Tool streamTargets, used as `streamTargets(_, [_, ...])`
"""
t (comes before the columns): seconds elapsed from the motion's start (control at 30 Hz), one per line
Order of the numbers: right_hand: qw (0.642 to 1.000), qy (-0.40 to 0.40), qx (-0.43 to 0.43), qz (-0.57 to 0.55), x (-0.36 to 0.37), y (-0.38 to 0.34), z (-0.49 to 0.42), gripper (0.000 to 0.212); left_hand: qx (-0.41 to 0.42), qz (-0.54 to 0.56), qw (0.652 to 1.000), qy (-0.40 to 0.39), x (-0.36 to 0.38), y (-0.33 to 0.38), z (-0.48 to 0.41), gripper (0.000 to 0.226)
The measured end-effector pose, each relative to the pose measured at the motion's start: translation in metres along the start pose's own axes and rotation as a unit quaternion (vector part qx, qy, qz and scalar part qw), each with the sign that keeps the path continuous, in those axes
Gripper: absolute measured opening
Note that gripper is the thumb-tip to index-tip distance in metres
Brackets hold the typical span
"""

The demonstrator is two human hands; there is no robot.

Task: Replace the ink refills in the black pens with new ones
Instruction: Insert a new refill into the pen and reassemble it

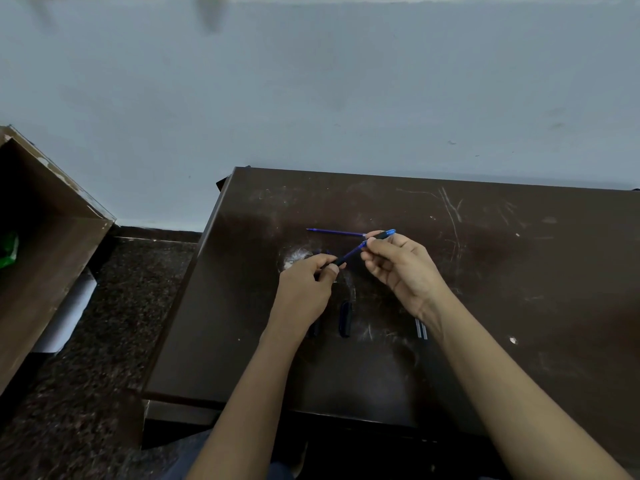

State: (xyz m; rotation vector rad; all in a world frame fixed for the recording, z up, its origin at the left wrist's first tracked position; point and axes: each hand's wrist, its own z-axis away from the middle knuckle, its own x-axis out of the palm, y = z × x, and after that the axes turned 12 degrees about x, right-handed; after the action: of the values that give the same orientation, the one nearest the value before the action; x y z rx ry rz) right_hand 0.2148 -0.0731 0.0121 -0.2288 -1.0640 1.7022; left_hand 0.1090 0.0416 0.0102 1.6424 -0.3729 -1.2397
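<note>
My left hand [313, 282] pinches the black end of a pen barrel [341, 260] whose blue part slants up to the right. My right hand [398, 261] pinches a second pen piece [385, 234], black with a blue tip, at its fingertips. The two pieces meet between my hands above the dark brown table [519, 271]. A thin blue ink refill [334, 232] lies flat on the table just behind my hands. A dark pen cap [345, 319] lies on the table between my wrists. Two pale refills [421, 329] show beside my right wrist.
The table stands against a pale blue wall. To the left, a brown wooden box [45, 244] tilts open with something green inside. A roll of white paper [69, 313] lies beside it on the dark speckled floor.
</note>
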Motion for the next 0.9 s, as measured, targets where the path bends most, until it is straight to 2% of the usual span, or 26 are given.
streamTargets(0.13, [1.0,0.01,0.0,0.004,-0.0031,-0.0008,-0.0013,0.008,-0.022,0.009,1.0,-0.012,-0.0014,0.0021,0.0001,0.025])
streamTargets(0.3, [1.0,0.017,0.02,-0.014,-0.0068,-0.003,-0.0033,0.009,-0.049,0.014,0.998,-0.026,0.0002,0.006,0.0006,0.042])
streamTargets(0.43, [0.999,0.01,0.031,-0.013,-0.0082,-0.0032,-0.004,0.01,-0.051,0.004,0.998,-0.027,0.0001,0.0079,0.001,0.045])
streamTargets(0.67, [0.999,0.008,0.036,0.018,-0.0088,-0.0038,-0.0049,0.015,-0.052,0.005,0.998,-0.025,-0.0003,0.0066,0.0014,0.042])
streamTargets(0.9, [0.995,-0.027,0.065,0.071,-0.0004,0.0052,-0.0036,0.011,-0.018,0.013,0.999,-0.025,0.0003,0.0051,0.0017,0.028])
